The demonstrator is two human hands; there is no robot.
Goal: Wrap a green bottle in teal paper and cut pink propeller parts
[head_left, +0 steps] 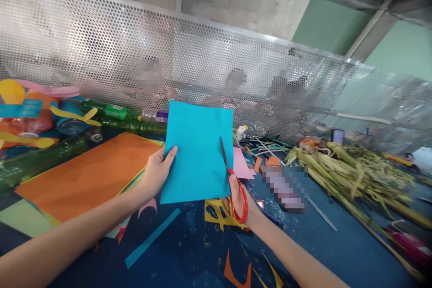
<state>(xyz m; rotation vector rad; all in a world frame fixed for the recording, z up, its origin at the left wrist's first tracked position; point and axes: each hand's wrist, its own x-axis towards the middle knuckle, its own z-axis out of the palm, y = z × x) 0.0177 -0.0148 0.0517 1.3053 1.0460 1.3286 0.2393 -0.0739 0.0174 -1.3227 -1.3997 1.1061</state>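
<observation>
My left hand [158, 168] pinches the left edge of a bright blue sheet of paper [197, 153], thumb on the near face. The sheet is held up above the blue table [182, 256], tilted toward me. In my right hand [241, 200] are scissors with red handles [242, 200]. One dark blade lies across the front of the paper near its right edge; the other blade is hidden, apparently behind the sheet. Below the paper lie a narrow blue paper strip [153, 237] and a yellow cut-out scrap [216, 216].
Orange sheets [91, 171] lie stacked at left, beside plastic bottles [40, 162] and paper propellers. Orange scraps [236, 272] sit in front. Dried plant stalks [351, 175] cover the right side. A perforated metal screen [202, 58] runs along the back.
</observation>
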